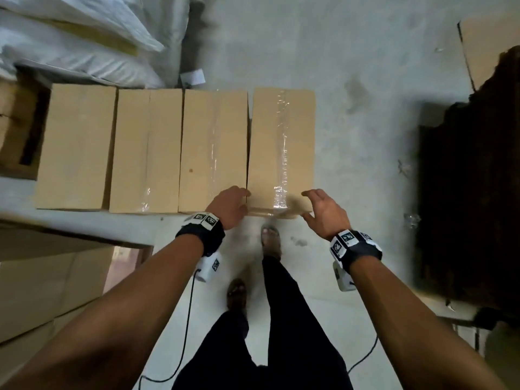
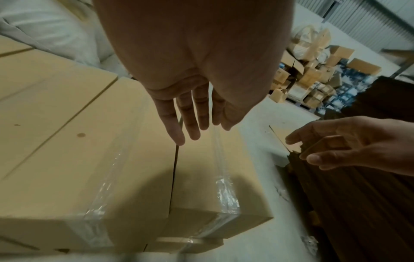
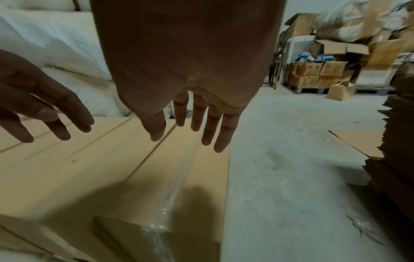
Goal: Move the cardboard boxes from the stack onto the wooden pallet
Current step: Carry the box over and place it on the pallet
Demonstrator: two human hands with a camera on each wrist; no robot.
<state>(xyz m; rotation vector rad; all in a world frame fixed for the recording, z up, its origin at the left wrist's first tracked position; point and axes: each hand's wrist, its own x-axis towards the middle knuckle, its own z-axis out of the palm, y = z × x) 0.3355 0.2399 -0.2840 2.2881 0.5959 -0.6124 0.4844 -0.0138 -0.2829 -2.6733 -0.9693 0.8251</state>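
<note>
Four sealed cardboard boxes (image 1: 174, 150) sit side by side; left hand (image 1: 229, 206) and right hand (image 1: 326, 211), fingers spread, empty, hover at 6 o'clock over the rightmost box (image 1: 281, 147).

Four cardboard boxes (image 1: 180, 150) stand side by side in a single row in the head view, three of them showing a strip of clear tape along the top; a further box edge shows beneath the rightmost one in the left wrist view. Two hands, the left hand (image 1: 229, 205) and the right hand (image 1: 326, 213), reach over the row's near end. Two wrist bands (image 1: 201, 235) carry cameras. Two feet (image 1: 271, 237) stand on the floor. White sacks (image 1: 78, 38), their count unclear, lie behind.
</note>
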